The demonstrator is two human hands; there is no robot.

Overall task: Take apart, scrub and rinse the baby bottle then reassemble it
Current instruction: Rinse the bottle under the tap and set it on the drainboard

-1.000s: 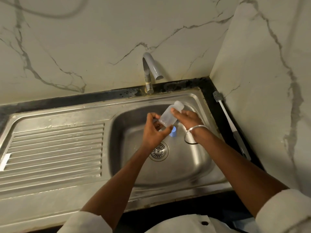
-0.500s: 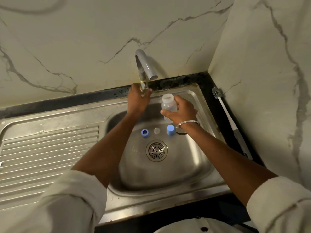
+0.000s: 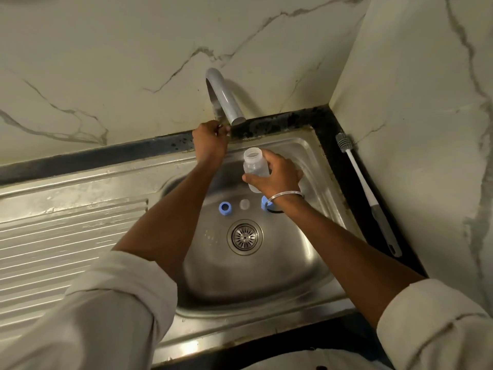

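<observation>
1. The left hand (image 3: 210, 141) reaches to the far edge of the sink (image 3: 314, 265) and curls its fingers around the base of the faucet (image 3: 224, 100). Whatever knob it grips there is hidden under the fingers.
2. The right hand (image 3: 278, 174) is clamped around the clear bottle (image 3: 253, 166), thumb on the near-left side and fingers wrapped behind. It holds the bottle above the far half of the basin.
3. The bottle has no top on. Its long axis runs roughly upright, with the open neck up and leaning slightly toward the far wall.
4. The relation that matters is that the spout's mouth sits just far-left of the bottle's neck and higher, not directly over it. No water shows at the spout.
5. My judgement is that rinsing is about to start. The right hand, already holding the bottle, needs only a short shift far and left to bring the neck under the stream.
6. On the basin floor, far of the drain (image 3: 244, 237), lie a blue ring (image 3: 225, 208), a translucent nipple (image 3: 244, 204) and a blue cap (image 3: 264, 203). The cap is partly hidden behind the right wrist.
7. The bottle brush (image 3: 368, 193) lies on the dark ledge to the right, nearer the right hand.
</observation>
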